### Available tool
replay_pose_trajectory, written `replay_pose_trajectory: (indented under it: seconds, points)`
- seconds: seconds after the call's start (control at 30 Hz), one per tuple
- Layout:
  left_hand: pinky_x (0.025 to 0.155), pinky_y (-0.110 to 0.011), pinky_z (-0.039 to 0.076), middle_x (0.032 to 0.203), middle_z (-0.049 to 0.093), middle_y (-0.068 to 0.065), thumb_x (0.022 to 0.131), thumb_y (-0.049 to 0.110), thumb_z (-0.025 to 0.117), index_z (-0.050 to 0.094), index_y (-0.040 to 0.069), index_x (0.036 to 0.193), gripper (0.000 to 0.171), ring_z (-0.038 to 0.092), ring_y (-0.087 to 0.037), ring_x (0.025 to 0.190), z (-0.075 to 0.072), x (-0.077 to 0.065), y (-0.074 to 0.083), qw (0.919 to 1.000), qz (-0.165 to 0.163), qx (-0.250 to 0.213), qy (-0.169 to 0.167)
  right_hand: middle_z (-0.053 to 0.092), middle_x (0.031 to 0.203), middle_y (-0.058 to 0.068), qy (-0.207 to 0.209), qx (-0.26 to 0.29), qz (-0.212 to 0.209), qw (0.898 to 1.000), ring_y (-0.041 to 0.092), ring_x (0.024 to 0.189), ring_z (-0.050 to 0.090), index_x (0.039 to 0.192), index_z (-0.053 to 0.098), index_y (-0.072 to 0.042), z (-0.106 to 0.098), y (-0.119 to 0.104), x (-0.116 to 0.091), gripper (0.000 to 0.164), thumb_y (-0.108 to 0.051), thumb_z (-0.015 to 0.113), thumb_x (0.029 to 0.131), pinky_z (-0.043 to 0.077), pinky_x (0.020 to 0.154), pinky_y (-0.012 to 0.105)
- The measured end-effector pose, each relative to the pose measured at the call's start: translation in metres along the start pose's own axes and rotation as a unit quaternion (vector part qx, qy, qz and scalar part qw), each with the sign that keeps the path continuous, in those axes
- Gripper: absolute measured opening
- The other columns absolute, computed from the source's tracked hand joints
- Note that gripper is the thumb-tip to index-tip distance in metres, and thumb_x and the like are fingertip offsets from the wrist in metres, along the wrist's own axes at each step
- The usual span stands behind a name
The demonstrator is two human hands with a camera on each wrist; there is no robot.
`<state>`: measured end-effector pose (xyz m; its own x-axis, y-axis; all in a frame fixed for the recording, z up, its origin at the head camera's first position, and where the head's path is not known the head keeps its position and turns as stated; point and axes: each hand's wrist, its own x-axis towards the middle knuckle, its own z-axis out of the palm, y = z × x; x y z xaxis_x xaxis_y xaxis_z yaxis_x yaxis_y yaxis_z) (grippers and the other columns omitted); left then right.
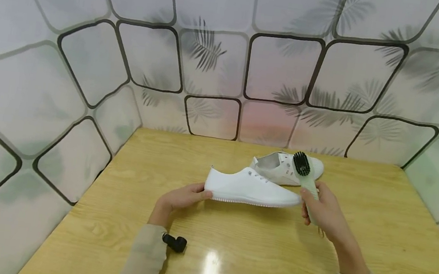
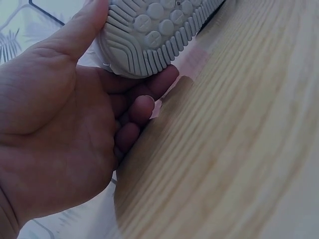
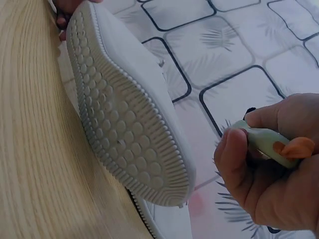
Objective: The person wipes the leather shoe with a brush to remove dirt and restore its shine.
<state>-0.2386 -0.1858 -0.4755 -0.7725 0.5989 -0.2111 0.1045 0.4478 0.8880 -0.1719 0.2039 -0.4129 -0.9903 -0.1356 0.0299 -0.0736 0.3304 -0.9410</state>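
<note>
A white shoe (image 1: 246, 188) is held sideways above the table, its toe pointing right. My left hand (image 1: 185, 197) grips its heel, thumb on the near side and fingers beneath, as the left wrist view shows with the ridged, studded sole (image 2: 159, 20). In my right hand (image 1: 327, 212) is a pale green brush (image 1: 309, 182) with black bristles, gripped by the handle near the shoe's toe. The bristle head points up and away from me. An orange loop (image 3: 294, 148) hangs from the handle's end in the right wrist view.
A second white shoe (image 1: 280, 174) stands on the wooden table (image 1: 117, 234) behind the held one, partly covered by it and by the brush. A patterned wall covering (image 1: 218, 77) rises behind the table and along both sides.
</note>
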Motion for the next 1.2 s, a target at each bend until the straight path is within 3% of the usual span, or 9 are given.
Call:
replay_pose_trajectory:
  seconds: [0.17, 0.37, 0.53, 0.67, 0.77, 0.87, 0.97, 1.1, 1.2]
  points:
    - [0.118, -0.05, 0.022, 0.158, 0.034, -0.008, 0.1, 0.053, 0.049, 0.028, 0.012, 0.157, 0.073, 0.025, -0.027, 0.148, -0.006, 0.004, 0.003, 1.0, 0.005, 0.006, -0.002, 0.053, 0.075, 0.013, -0.046, 0.044, -0.018, 0.998, 0.016, 0.055, 0.054, 0.139, 0.022, 0.007, 0.015, -0.007, 0.003, 0.047, -0.016, 0.046, 0.106, 0.05, 0.046, 0.032]
    - [0.118, -0.051, 0.022, 0.158, 0.034, -0.01, 0.102, 0.051, 0.048, 0.027, 0.011, 0.157, 0.071, 0.026, -0.028, 0.147, -0.012, 0.005, 0.005, 0.9999, 0.01, 0.0, -0.004, 0.052, 0.085, 0.009, -0.054, 0.046, -0.024, 0.997, 0.009, 0.05, 0.039, 0.141, 0.024, 0.002, 0.04, -0.018, 0.005, 0.046, -0.021, 0.046, 0.107, 0.034, 0.041, 0.024]
    - [0.119, -0.05, 0.022, 0.157, 0.035, -0.009, 0.102, 0.049, 0.048, 0.028, 0.011, 0.157, 0.069, 0.026, -0.027, 0.148, -0.013, 0.004, 0.004, 0.9999, 0.011, -0.004, -0.006, 0.053, 0.092, 0.013, -0.035, 0.009, -0.039, 0.999, 0.012, 0.06, 0.041, 0.136, 0.035, 0.0, 0.063, -0.024, 0.006, 0.037, -0.023, 0.044, 0.107, 0.035, 0.05, 0.025]
    - [0.118, -0.049, 0.022, 0.156, 0.038, -0.01, 0.102, 0.049, 0.048, 0.032, 0.01, 0.155, 0.068, 0.028, -0.027, 0.147, -0.013, 0.003, 0.002, 0.9999, 0.009, -0.003, -0.004, 0.057, 0.1, 0.016, -0.024, -0.071, -0.072, 0.995, 0.017, 0.064, 0.047, 0.136, 0.041, -0.004, 0.085, -0.028, 0.007, 0.036, -0.022, 0.048, 0.105, 0.042, 0.053, 0.029]
    - [0.118, -0.049, 0.023, 0.154, 0.04, -0.01, 0.102, 0.049, 0.049, 0.035, 0.01, 0.154, 0.066, 0.03, -0.027, 0.146, -0.013, 0.002, 0.002, 0.9999, 0.014, 0.002, -0.002, 0.06, 0.108, 0.014, -0.013, -0.175, -0.129, 0.976, 0.019, 0.074, 0.055, 0.136, 0.045, -0.005, 0.103, -0.03, 0.009, 0.039, -0.022, 0.055, 0.103, 0.049, 0.062, 0.034]
    - [0.117, -0.05, 0.024, 0.152, 0.043, -0.01, 0.103, 0.047, 0.048, 0.037, 0.01, 0.153, 0.063, 0.033, -0.028, 0.144, -0.011, 0.003, 0.001, 0.9996, 0.029, 0.0, -0.007, 0.06, 0.109, 0.013, 0.009, -0.265, -0.186, 0.946, 0.019, 0.079, 0.057, 0.135, 0.049, -0.005, 0.119, -0.032, 0.011, 0.04, -0.021, 0.061, 0.1, 0.051, 0.068, 0.038]
    - [0.117, -0.051, 0.025, 0.151, 0.044, -0.009, 0.103, 0.045, 0.048, 0.037, 0.012, 0.153, 0.061, 0.035, -0.027, 0.143, -0.009, 0.005, 0.001, 0.9992, 0.038, -0.006, -0.011, 0.06, 0.103, 0.012, 0.028, -0.312, -0.224, 0.923, 0.017, 0.071, 0.054, 0.131, 0.054, -0.007, 0.13, -0.033, 0.013, 0.039, -0.02, 0.067, 0.096, 0.049, 0.06, 0.035]
    - [0.117, -0.053, 0.024, 0.152, 0.044, -0.009, 0.103, 0.045, 0.048, 0.036, 0.012, 0.154, 0.062, 0.034, -0.027, 0.143, -0.005, 0.004, 0.001, 0.9993, 0.033, -0.014, -0.01, 0.062, 0.099, 0.009, 0.048, -0.339, -0.253, 0.905, 0.014, 0.068, 0.052, 0.128, 0.059, -0.008, 0.139, -0.034, 0.015, 0.04, -0.019, 0.072, 0.093, 0.045, 0.055, 0.029]
    - [0.117, -0.053, 0.024, 0.152, 0.043, -0.01, 0.104, 0.046, 0.047, 0.035, 0.011, 0.154, 0.063, 0.033, -0.028, 0.144, -0.003, 0.003, 0.002, 0.9995, 0.025, -0.017, -0.01, 0.062, 0.097, 0.009, 0.056, -0.351, -0.254, 0.899, 0.014, 0.065, 0.051, 0.127, 0.06, -0.009, 0.141, -0.031, 0.014, 0.04, -0.021, 0.073, 0.092, 0.044, 0.053, 0.028]
